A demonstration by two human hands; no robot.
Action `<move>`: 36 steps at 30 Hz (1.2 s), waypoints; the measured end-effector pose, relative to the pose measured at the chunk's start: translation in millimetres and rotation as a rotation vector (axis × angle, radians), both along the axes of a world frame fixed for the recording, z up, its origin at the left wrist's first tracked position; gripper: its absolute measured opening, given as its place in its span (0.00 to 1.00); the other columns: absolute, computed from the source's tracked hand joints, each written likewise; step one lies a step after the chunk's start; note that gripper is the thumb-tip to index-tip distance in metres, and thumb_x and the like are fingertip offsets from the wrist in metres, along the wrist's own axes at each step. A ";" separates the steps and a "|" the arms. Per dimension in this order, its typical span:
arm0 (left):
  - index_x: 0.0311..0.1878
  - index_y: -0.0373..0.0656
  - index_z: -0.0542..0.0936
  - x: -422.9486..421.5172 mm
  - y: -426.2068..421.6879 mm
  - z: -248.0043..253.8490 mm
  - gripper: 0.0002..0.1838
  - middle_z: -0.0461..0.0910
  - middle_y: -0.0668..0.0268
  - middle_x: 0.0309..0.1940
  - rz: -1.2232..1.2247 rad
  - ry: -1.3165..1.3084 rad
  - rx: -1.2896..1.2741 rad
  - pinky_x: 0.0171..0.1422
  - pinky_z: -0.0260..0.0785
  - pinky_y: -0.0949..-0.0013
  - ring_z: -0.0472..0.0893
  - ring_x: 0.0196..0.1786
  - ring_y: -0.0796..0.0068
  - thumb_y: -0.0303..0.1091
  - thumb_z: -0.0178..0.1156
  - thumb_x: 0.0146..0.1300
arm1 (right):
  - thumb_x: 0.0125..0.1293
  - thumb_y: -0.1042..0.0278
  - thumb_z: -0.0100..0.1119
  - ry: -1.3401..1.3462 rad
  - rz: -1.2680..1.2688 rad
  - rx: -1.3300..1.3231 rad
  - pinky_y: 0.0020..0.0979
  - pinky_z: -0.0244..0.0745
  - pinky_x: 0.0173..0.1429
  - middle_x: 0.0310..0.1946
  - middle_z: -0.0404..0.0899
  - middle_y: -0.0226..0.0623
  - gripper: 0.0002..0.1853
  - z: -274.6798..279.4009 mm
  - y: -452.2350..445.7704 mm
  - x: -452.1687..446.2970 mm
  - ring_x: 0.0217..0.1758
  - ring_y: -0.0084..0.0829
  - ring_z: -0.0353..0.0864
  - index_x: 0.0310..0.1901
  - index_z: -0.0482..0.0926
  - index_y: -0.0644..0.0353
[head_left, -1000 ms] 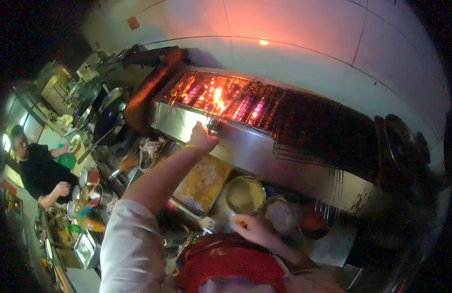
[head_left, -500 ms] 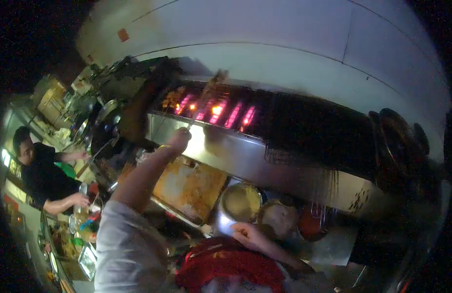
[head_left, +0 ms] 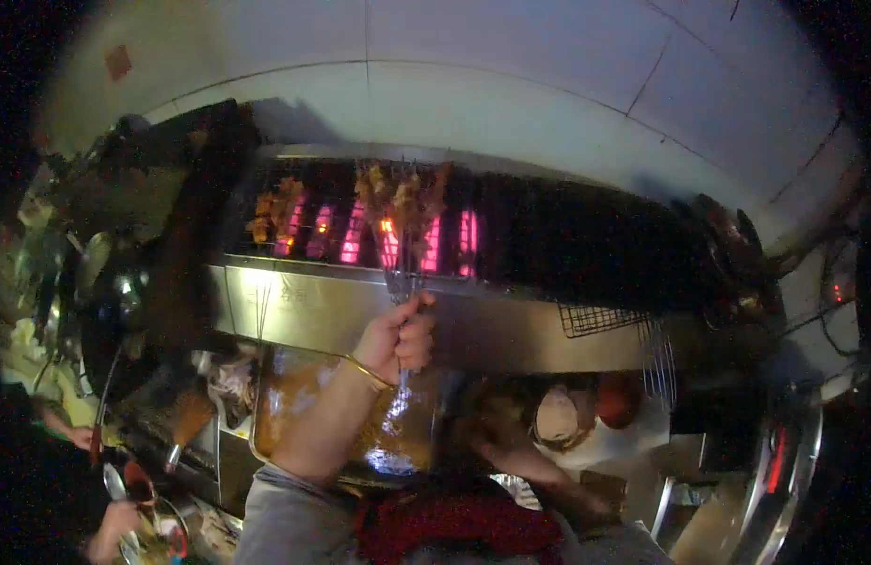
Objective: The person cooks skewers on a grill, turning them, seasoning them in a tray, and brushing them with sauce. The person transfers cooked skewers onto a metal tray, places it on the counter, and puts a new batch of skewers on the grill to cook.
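Note:
My left hand [head_left: 401, 339], with a bracelet on the wrist, is closed around the lower ends of a bunch of skewers [head_left: 404, 202]. Their food-covered ends fan out over the glowing grill [head_left: 352, 247]. Further left on the grill lie more skewers [head_left: 277, 209], their sticks hanging over the front ledge. Low in the middle, my right hand [head_left: 500, 452] is dark and blurred beside a round container [head_left: 560, 417]; its fingers do not show clearly. Under my left forearm is a wide tray [head_left: 294, 377] with a brownish, shiny surface.
A wire rack [head_left: 600, 320] and several thin metal skewers [head_left: 658, 358] hang over the ledge at right. A red bowl [head_left: 617, 400] stands near the round container. At lower left are a co-worker's hand [head_left: 113, 529] and a brush [head_left: 189, 424].
My left hand has moved right along the grill with the skewers, which now stand fanned and more upright. My right hand has moved from the large pot into shadow. The view has turned.

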State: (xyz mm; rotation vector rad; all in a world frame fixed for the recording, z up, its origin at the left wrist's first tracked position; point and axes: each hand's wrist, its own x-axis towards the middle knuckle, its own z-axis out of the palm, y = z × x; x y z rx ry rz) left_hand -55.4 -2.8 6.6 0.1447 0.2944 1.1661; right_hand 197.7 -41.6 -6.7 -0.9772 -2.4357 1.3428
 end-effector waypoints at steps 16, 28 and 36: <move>0.39 0.39 0.74 -3.2 -21.2 0.4 0.06 0.76 0.69 0.31 0.627 0.841 -0.050 0.35 0.66 0.78 0.74 0.32 0.82 0.28 0.56 0.59 | 0.61 0.66 0.55 0.596 -0.662 -0.512 0.18 0.61 0.22 0.25 0.74 0.28 0.09 27.9 68.3 -138.1 0.22 0.15 0.68 0.39 0.73 0.59; 0.37 0.42 0.73 -1.5 -17.1 -4.4 0.07 0.76 0.70 0.28 0.680 0.888 -0.024 0.33 0.67 0.80 0.75 0.30 0.81 0.27 0.60 0.56 | 0.63 0.63 0.53 0.641 -0.571 -0.647 0.23 0.62 0.20 0.19 0.70 0.25 0.07 20.0 47.2 -123.4 0.17 0.18 0.66 0.35 0.73 0.57; 0.32 0.41 0.75 -9.3 -17.8 -14.6 0.04 0.72 0.74 0.24 0.795 1.113 0.012 0.30 0.60 0.82 0.68 0.27 0.88 0.28 0.60 0.56 | 0.65 0.61 0.51 0.568 -0.576 -0.541 0.22 0.59 0.24 0.19 0.68 0.23 0.09 15.5 49.0 -141.4 0.20 0.17 0.64 0.31 0.72 0.56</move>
